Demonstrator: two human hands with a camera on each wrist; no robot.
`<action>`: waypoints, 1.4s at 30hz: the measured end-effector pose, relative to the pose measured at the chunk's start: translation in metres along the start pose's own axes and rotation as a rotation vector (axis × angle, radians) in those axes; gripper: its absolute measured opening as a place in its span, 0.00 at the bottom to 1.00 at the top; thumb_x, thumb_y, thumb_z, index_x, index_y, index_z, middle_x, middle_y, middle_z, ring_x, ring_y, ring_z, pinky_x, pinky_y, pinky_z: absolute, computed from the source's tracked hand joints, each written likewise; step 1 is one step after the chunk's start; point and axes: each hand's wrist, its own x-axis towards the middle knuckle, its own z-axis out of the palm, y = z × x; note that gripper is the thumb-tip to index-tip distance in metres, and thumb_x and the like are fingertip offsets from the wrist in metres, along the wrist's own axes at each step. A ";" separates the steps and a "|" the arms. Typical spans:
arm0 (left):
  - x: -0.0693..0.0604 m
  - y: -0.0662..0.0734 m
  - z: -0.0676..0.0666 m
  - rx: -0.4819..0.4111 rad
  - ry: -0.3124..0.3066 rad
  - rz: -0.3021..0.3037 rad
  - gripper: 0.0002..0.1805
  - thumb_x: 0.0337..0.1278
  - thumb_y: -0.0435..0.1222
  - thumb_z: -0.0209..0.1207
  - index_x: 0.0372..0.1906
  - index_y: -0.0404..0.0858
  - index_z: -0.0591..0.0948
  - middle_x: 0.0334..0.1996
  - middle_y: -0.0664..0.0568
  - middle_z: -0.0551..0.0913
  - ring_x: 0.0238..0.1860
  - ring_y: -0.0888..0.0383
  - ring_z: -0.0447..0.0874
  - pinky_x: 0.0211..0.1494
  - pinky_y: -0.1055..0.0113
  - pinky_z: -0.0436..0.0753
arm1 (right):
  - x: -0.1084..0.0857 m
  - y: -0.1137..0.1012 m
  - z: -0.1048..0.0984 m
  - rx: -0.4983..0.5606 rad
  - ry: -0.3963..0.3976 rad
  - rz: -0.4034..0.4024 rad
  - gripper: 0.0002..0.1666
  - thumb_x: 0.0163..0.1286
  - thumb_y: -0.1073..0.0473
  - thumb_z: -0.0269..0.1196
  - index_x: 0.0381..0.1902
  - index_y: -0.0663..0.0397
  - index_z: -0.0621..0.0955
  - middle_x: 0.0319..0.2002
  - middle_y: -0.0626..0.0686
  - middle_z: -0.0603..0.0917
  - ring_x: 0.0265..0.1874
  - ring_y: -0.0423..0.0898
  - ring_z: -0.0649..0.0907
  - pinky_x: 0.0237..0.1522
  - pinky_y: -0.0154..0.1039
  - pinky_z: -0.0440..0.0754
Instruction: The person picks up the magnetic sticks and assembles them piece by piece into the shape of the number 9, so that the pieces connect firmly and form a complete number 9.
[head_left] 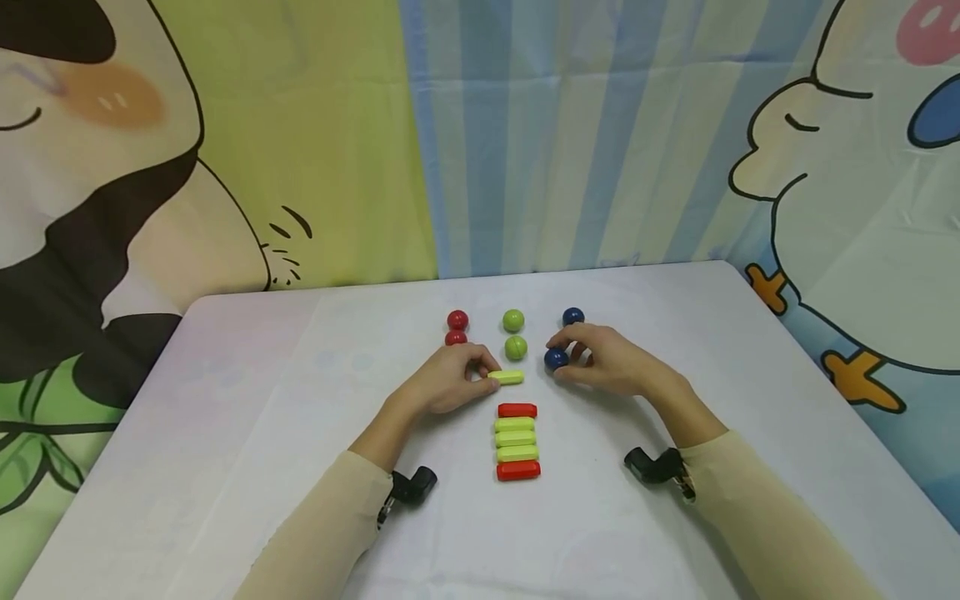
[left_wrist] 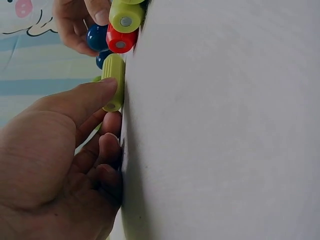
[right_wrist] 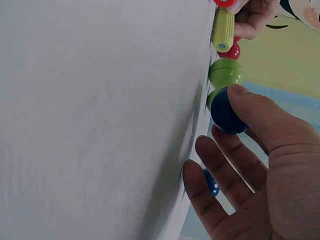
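- Where the backdrop [head_left: 330, 125] is hanging beyond the tabletop [head_left: 247, 417], its far-left part is showing a black-and-white cartoon figure against yellow-green.
- Left sleeve [head_left: 315, 533], beige, is reaching in from the near edge; a black camera [head_left: 415, 486] is sitting at its cuff.
- Left hand [head_left: 452, 382] is pinching a yellow-green stick [head_left: 507, 377] between thumb and fingers, grip narrow. The stick is lying crosswise over the middle of the tabletop, just in front of the nearer green ball [head_left: 515, 347]. Whether it is touching the surface: cannot tell.
- Two red balls [head_left: 457, 320] are sitting one behind the other, just beyond the left hand.
- At centre, the farther green ball [head_left: 513, 321] is resting behind the nearer one, slightly apart from it.
- Also at centre, nearer the person, a row of five sticks [head_left: 516, 439] is lying side by side: red, three yellow-green, red.
- Right of the nearer green ball, the right hand [head_left: 611, 360] is holding a blue ball [head_left: 556, 359] between thumb and fingers; other fingers are extending loosely.
- Second blue ball [head_left: 573, 316] is resting just beyond the right hand.
- Right sleeve [head_left: 772, 517] is carrying another black camera [head_left: 654, 467] at its cuff.
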 end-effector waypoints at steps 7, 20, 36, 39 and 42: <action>0.001 0.000 0.003 -0.010 -0.014 -0.020 0.07 0.62 0.42 0.70 0.44 0.51 0.86 0.35 0.59 0.80 0.36 0.58 0.75 0.42 0.65 0.74 | 0.002 -0.005 0.010 0.028 -0.017 -0.025 0.25 0.68 0.55 0.72 0.60 0.50 0.81 0.53 0.48 0.85 0.47 0.47 0.82 0.48 0.42 0.83; 0.003 0.001 0.001 -0.015 -0.035 -0.010 0.08 0.63 0.41 0.69 0.44 0.49 0.85 0.36 0.59 0.81 0.35 0.58 0.75 0.42 0.65 0.75 | 0.005 -0.008 0.024 0.075 0.010 -0.024 0.22 0.67 0.54 0.72 0.58 0.43 0.82 0.47 0.43 0.85 0.42 0.44 0.81 0.45 0.40 0.81; 0.001 0.001 -0.007 -0.015 -0.040 0.003 0.07 0.65 0.41 0.67 0.46 0.49 0.84 0.37 0.58 0.80 0.34 0.58 0.74 0.42 0.64 0.75 | 0.009 -0.013 0.023 0.117 -0.013 0.024 0.22 0.69 0.51 0.71 0.59 0.42 0.79 0.47 0.46 0.81 0.43 0.47 0.78 0.47 0.40 0.79; 0.000 0.001 -0.007 -0.007 -0.051 0.007 0.07 0.66 0.41 0.67 0.46 0.48 0.84 0.37 0.58 0.80 0.36 0.58 0.75 0.43 0.64 0.76 | 0.010 -0.012 0.025 0.143 -0.028 0.016 0.23 0.69 0.51 0.71 0.59 0.43 0.79 0.46 0.47 0.80 0.42 0.47 0.77 0.45 0.39 0.77; 0.000 0.002 -0.008 0.008 -0.058 0.017 0.08 0.66 0.41 0.66 0.47 0.47 0.84 0.37 0.57 0.80 0.37 0.58 0.76 0.45 0.64 0.77 | 0.010 -0.012 0.025 0.160 -0.037 0.013 0.23 0.69 0.51 0.71 0.58 0.44 0.78 0.46 0.47 0.79 0.42 0.47 0.77 0.45 0.39 0.77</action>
